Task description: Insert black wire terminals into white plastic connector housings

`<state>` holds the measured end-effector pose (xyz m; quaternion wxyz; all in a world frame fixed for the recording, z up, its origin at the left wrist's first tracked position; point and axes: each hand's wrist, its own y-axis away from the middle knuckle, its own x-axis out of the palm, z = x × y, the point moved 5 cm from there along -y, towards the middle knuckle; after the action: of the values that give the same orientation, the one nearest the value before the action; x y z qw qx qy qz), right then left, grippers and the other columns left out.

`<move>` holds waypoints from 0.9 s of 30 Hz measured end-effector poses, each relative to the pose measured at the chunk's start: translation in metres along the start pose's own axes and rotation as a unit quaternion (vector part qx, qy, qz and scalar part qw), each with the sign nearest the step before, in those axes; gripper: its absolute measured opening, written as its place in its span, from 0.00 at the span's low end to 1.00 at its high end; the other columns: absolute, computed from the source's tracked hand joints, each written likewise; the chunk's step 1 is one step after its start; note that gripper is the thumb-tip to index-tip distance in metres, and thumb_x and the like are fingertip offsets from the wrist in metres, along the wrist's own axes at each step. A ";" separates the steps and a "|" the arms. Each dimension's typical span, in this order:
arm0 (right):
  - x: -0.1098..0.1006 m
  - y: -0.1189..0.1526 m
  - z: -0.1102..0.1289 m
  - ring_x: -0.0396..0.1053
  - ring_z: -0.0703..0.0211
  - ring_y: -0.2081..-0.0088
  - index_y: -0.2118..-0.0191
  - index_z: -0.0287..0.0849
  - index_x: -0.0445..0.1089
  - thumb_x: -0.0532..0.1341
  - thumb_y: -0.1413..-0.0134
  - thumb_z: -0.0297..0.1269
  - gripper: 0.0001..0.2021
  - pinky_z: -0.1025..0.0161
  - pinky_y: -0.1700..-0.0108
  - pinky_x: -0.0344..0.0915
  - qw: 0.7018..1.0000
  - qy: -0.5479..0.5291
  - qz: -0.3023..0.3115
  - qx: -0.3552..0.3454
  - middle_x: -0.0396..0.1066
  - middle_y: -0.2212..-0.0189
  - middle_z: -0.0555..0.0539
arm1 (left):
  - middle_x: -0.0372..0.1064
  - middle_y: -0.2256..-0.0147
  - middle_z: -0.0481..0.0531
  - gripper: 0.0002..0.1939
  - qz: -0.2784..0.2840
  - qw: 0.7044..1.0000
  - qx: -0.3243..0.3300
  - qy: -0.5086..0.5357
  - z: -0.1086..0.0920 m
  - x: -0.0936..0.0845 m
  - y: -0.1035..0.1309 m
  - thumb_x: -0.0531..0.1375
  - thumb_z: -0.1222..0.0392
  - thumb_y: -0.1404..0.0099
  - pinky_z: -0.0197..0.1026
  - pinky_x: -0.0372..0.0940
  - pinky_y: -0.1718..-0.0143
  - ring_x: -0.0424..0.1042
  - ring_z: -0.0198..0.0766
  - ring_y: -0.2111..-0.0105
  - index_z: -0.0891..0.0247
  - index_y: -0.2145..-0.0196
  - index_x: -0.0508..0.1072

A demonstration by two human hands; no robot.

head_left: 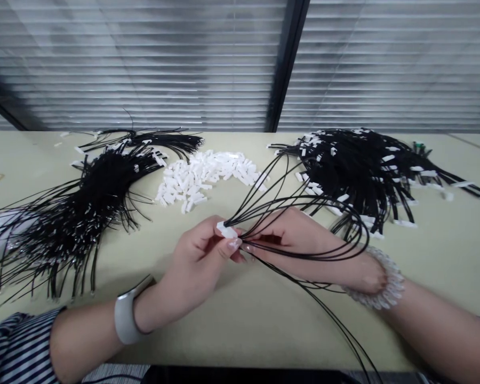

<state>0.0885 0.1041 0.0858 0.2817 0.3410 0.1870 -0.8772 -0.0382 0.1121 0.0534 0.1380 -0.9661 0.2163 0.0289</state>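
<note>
A white connector is pinched between the thumb and fingers of my left hand, near the middle of the view. Several thin black wires run from it to the right; some loop back, others hang down past the table's front edge. My right hand is closed on wires just right of the connector, its fingertips close to my left thumb. The wires partly cover that hand, and its fingertips are partly hidden.
White connectors lie piled beyond my hands. A heap of black wires spreads at the left, another bundle behind it. At the right lies a heap of black wires with white connectors. Window blinds stand behind the table.
</note>
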 end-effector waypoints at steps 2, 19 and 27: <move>0.001 0.000 -0.001 0.55 0.76 0.77 0.70 0.44 0.68 0.51 0.45 0.36 0.10 0.77 0.75 0.51 1.000 -0.011 0.017 0.006 0.63 0.78 0.58 | 0.65 0.75 0.45 0.05 0.001 1.000 -0.002 -0.002 0.001 0.000 0.001 0.53 0.62 0.37 0.28 0.63 0.72 0.67 0.25 0.75 0.65 0.71 0.64; 0.002 -0.002 0.004 0.55 0.75 0.78 0.70 0.45 0.67 0.51 0.45 0.35 0.09 0.75 0.73 0.53 0.997 0.068 0.027 -0.017 0.64 0.78 0.58 | 0.65 0.76 0.46 0.07 -0.004 0.999 -0.037 -0.017 -0.001 0.000 0.000 0.53 0.61 0.37 0.30 0.63 0.71 0.67 0.27 0.75 0.66 0.71 0.64; 0.002 0.004 0.009 0.61 0.68 0.71 0.67 0.46 0.66 0.49 0.45 0.31 0.09 0.68 0.65 0.56 0.990 0.140 -0.006 -0.031 0.68 0.72 0.54 | 0.63 0.77 0.45 0.08 -0.014 0.999 -0.035 0.009 -0.001 -0.001 0.000 0.52 0.60 0.37 0.30 0.63 0.74 0.66 0.26 0.77 0.66 0.72 0.63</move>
<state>0.0854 0.0952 0.0899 0.2581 0.4505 0.2535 -0.8162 -0.0387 0.1125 0.0547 0.1025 -0.9735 0.2028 0.0261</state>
